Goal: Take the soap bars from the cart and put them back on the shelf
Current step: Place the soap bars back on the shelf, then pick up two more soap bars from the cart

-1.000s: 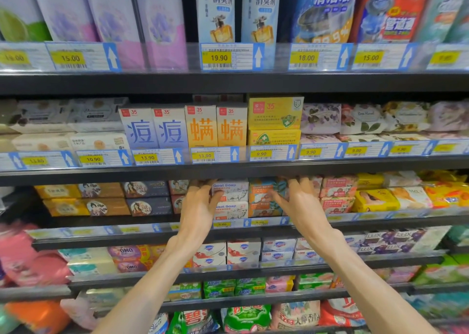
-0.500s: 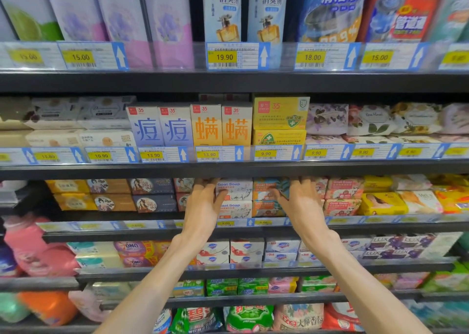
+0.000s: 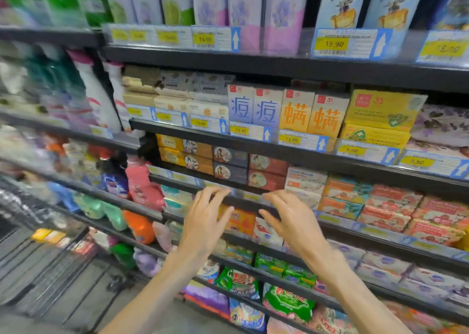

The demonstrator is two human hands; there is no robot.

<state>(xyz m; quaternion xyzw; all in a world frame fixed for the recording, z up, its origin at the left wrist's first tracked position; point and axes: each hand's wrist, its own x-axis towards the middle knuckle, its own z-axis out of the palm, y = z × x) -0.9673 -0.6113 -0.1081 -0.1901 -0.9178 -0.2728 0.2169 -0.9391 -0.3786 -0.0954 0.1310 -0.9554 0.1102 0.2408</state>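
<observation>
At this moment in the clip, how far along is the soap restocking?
Done: the white Goat Soap boxes sit stacked on the dark metal shelf, apparently placed. In hand: nothing; the left hand and right hand hover open and empty before the shelf edge. Left: unclear; a blurred wire cart shows lower left, contents unreadable.

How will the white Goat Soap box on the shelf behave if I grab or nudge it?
The Goat Soap box looks like a flat-sided carton, so it is probably stiff and should slide rather than roll. It lies on top of other boxes, so a push may shift the stack below. It sits tight against the orange boxes, likely leaving little room for fingers at that side.
</observation>
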